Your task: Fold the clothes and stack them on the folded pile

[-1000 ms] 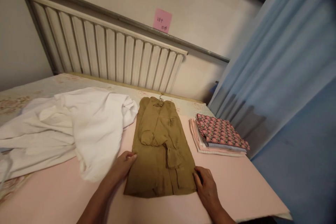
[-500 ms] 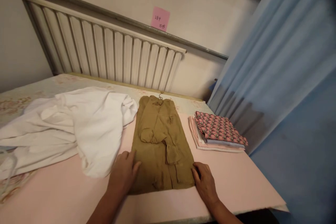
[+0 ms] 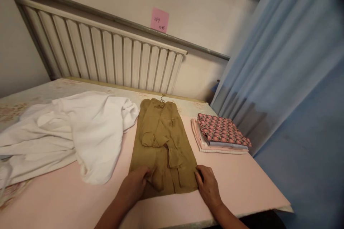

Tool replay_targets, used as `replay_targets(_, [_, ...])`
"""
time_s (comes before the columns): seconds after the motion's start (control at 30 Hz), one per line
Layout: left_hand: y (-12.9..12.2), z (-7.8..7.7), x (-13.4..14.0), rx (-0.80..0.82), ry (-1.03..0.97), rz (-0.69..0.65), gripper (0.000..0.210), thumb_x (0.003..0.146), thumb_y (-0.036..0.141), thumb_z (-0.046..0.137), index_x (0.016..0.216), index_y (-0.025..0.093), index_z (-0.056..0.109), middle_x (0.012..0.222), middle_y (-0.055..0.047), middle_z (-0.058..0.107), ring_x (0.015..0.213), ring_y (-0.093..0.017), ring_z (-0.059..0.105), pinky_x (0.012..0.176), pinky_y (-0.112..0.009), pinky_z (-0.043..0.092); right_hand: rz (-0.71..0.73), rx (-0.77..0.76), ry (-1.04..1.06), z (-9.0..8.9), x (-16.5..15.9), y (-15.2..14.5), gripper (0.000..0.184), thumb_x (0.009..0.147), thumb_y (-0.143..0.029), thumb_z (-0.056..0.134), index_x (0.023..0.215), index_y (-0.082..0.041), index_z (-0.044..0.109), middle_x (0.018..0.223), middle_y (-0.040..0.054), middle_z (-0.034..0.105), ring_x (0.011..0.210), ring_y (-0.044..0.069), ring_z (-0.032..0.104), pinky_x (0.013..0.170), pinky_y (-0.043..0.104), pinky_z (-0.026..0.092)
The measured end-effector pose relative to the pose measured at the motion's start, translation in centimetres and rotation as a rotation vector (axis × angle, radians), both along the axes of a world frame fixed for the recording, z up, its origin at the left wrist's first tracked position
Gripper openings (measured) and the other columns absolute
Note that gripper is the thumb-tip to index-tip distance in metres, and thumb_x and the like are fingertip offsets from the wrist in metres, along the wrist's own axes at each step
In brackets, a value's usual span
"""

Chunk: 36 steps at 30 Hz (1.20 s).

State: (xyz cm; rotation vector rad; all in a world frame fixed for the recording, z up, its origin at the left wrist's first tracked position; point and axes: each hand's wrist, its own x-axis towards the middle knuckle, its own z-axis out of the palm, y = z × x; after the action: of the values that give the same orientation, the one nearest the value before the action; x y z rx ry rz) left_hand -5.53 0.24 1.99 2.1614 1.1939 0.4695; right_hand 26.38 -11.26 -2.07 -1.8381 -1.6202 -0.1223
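Clock centred on the olive garment, twelve toward the radiator (image 3: 118,57).

Nine to ten: white cloth (image 3: 96,136), heaped and loose, its upper right end just beside the garment's edge. Snagging judged possible if the left forearm is swung wide.

Seven: left hand (image 3: 134,186), laid over the near left corner. A raised fold appears to be pinched between thumb and fingers; some fingertips are hidden.

Centre: olive garment (image 3: 153,157), spread lengthwise on the pink cover (image 3: 242,182), thin cord (image 3: 162,98) at twelve, sleeve (image 3: 174,157) laid slack across the front. Slack parts could be bunched or creased underneath if one side is lifted faster than the other. The whole piece could be pulled askew by a tug from the left alone.

Four to five: right hand (image 3: 209,186), fingers curled, thumb at the garment's edge. Whether cloth is gripped cannot be told; if that edge is only lightly touched, it could be let slip.

Two to three: folded stack (image 3: 223,130), patterned piece uppermost, set apart from the garment. It could be knocked out of line by a careless right-hand sweep.
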Motion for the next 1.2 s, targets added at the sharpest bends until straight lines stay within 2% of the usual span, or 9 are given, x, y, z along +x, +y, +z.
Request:
replay_targets(0.17, [2.4, 0.3, -1.6, -0.29, -0.453, 0.227, 0.007, 0.078, 0.027, 0.05, 0.078, 0.022, 0.055, 0.065, 0.005, 0.056, 0.063, -0.015, 0.052, 0.06, -0.026, 0.037, 0.007, 0.018, -0.009, -0.3, 0.2, 0.0, 0.017, 0.095, -0.032, 0.049, 0.105, -0.022, 0.059, 0.098, 0.0073, 0.063, 0.095, 0.024, 0.056, 0.083, 0.04, 0.047])
replay_targets(0.3, [3.3, 1.0, -2.4, -0.602, -0.797, 0.227, 0.028, 0.072, 0.045, 0.066, 0.079, 0.021, 0.053, 0.06, 0.007, 0.054, 0.051, -0.011, 0.046, 0.05, -0.022, 0.032, 0.007, 0.009, -0.006, -0.3, 0.2, 0.0, 0.016, 0.095, -0.031, 0.05, 0.104, -0.022, 0.058, 0.098, 0.0075, 0.063, 0.095, 0.025, 0.056, 0.083, 0.041, 0.047])
replay_targets(0.5, [4.2, 1.6, -2.5, -0.771, -1.01, 0.261, 0.036, 0.065, 0.044, 0.075, 0.073, 0.021, 0.05, 0.058, 0.006, 0.058, 0.051, -0.011, 0.052, 0.049, -0.021, 0.037, 0.017, 0.02, -0.014, -0.3, 0.2, 0.0, 0.017, 0.095, -0.031, 0.05, 0.106, -0.021, 0.058, 0.099, 0.0084, 0.063, 0.096, 0.025, 0.055, 0.084, 0.042, 0.047])
replay_targets(0.63, [4.4, 1.7, -2.0, -0.748, -1.008, 0.256, 0.03, 0.067, 0.041, 0.073, 0.077, 0.021, 0.052, 0.062, 0.005, 0.062, 0.053, -0.012, 0.055, 0.05, -0.022, 0.04, 0.012, 0.011, -0.02, -0.4, 0.3, 0.0, 0.017, 0.095, -0.031, 0.05, 0.106, -0.022, 0.058, 0.1, 0.0085, 0.063, 0.096, 0.025, 0.056, 0.084, 0.042, 0.047])
replay_targets(0.73, [4.6, 1.5, -1.9, -0.58, -0.885, 0.276, 0.031, 0.067, 0.035, 0.066, 0.095, 0.022, 0.06, 0.068, 0.005, 0.064, 0.059, -0.014, 0.059, 0.055, -0.023, 0.043, 0.015, 0.009, -0.025, -0.5, 0.3, -0.1, 0.017, 0.095, -0.031, 0.05, 0.106, -0.022, 0.059, 0.101, 0.0084, 0.063, 0.096, 0.025, 0.056, 0.085, 0.042, 0.047])
replay_targets(0.83, [4.7, 1.2, -2.0, -0.37, -0.69, 0.234, 0.042, 0.068, 0.029, 0.057, 0.109, 0.024, 0.064, 0.09, 0.0, 0.071, 0.085, -0.02, 0.065, 0.074, -0.028, 0.048, 0.02, 0.014, -0.033, -0.5, 0.4, -0.1, 0.017, 0.095, -0.031, 0.05, 0.106, -0.021, 0.059, 0.101, 0.0085, 0.063, 0.096, 0.025, 0.056, 0.085, 0.041, 0.047])
replay_targets(0.93, [4.5, 1.2, -2.3, -0.21, -0.553, 0.149, 0.031, 0.073, 0.03, 0.051, 0.099, 0.024, 0.069, 0.103, -0.002, 0.07, 0.102, -0.022, 0.061, 0.09, -0.032, 0.044, 0.016, 0.008, -0.039, -0.4, 0.3, 0.0, 0.017, 0.095, -0.032, 0.05, 0.106, -0.021, 0.059, 0.1, 0.0083, 0.063, 0.095, 0.024, 0.056, 0.085, 0.041, 0.047])
replay_targets(1.03, [3.8, 1.3, -2.5, -0.185, -0.497, 0.105, 0.022, 0.078, 0.035, 0.05, 0.087, 0.023, 0.066, 0.087, 0.0, 0.068, 0.086, -0.02, 0.061, 0.079, -0.029, 0.045, 0.013, 0.015, -0.047, -0.1, 0.1, 0.0, 0.018, 0.095, -0.032, 0.05, 0.104, -0.021, 0.06, 0.099, 0.0081, 0.064, 0.094, 0.024, 0.057, 0.084, 0.041, 0.048])
replay_targets(1.2, [2.9, 1.3, -3.0, -0.423, -0.575, 0.044, 0.016, 0.079, 0.038, 0.055, 0.079, 0.022, 0.055, 0.064, 0.006, 0.053, 0.057, -0.012, 0.047, 0.052, -0.021, 0.034, 0.018, 0.029, -0.05, 0.1, 0.0, -0.1, 0.019, 0.095, -0.034, 0.048, 0.104, -0.021, 0.06, 0.099, 0.0089, 0.064, 0.094, 0.025, 0.057, 0.084, 0.041, 0.048])
